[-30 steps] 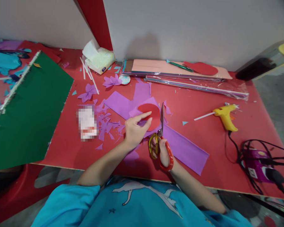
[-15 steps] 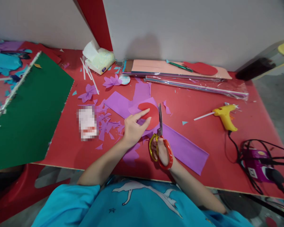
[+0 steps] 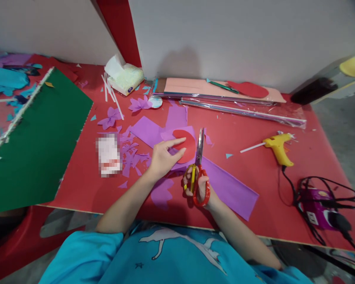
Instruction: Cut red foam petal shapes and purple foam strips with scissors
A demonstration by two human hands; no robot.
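My left hand (image 3: 165,157) grips a red paper disc (image 3: 191,148), its thumb and forefinger lying across the front. Purple paper (image 3: 171,134) shows directly behind the disc. In my right hand (image 3: 201,187) is a pair of scissors (image 3: 199,152) with one yellow and one red handle loop. Their blades point away from me, just right of the disc, and look slightly parted. Whether the blades touch the disc's edge I cannot tell. A long purple strip (image 3: 230,189) runs to the lower right, and a purple petal-edged cutout (image 3: 162,193) lies below my left wrist.
Purple scraps (image 3: 131,156) lie left of my hands near two purple paper flowers (image 3: 139,103). A yellow glue gun (image 3: 279,148) with its cord is on the right. Packs of coloured sheets (image 3: 213,87) line the back; a green board (image 3: 44,138) covers the left.
My right hand and the scissors have shifted slightly left, and the blades have parted a little. My left hand keeps its grip on the red disc. The whole view has shifted slightly.
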